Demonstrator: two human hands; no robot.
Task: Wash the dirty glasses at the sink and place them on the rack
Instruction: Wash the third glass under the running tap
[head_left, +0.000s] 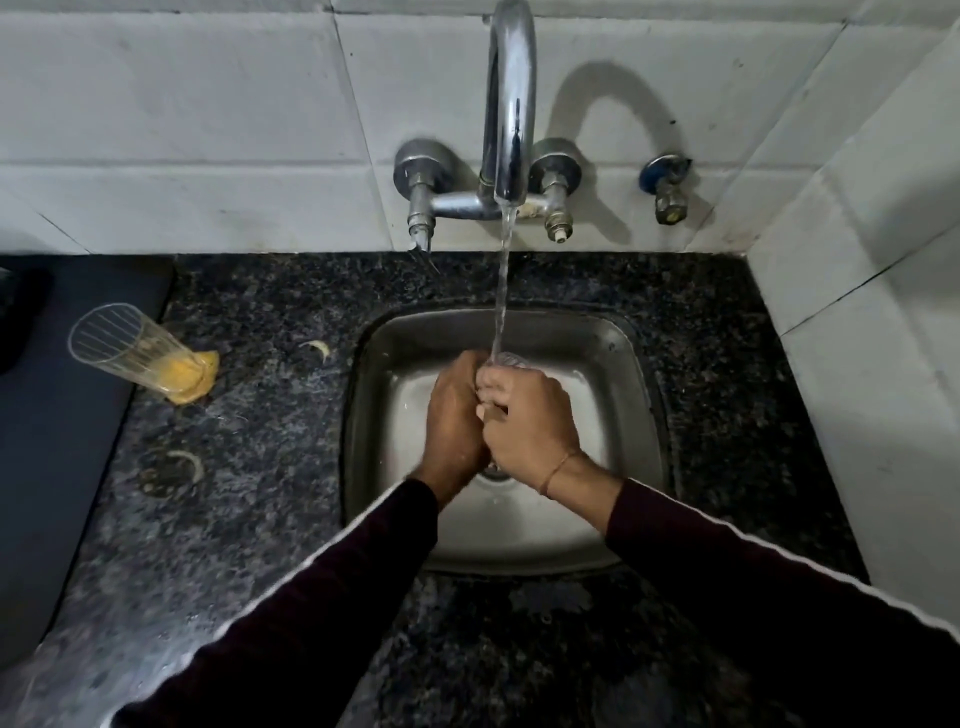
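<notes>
Nearest the camera, two dark sleeves reach over the speckled worktop (249, 519) into the steel sink (631, 395). Above the drain, the left hand (451, 421) and the right hand (530, 421) meet around a clear glass (511, 359), of which only the wet rim shows under the falling stream of water (503, 291). The right hand's grip is curled round the glass body; the left hand is cupped against it with fingers bent, though whether it truly clasps the glass cannot be told. Wet glass is likely slippery, stiff and fragile, and light enough for one hand, so a hold wrapped round the body seems safer than a pinch at the rim. Farther left on the worktop stands a second ribbed glass (135, 351) with yellow residue at its base, well apart from the sink, beside a dark mat (52, 415). Beyond, the tap (511, 104) projects from the tiled wall; its spout could be knocked when lifting. No rack is in view.
</notes>
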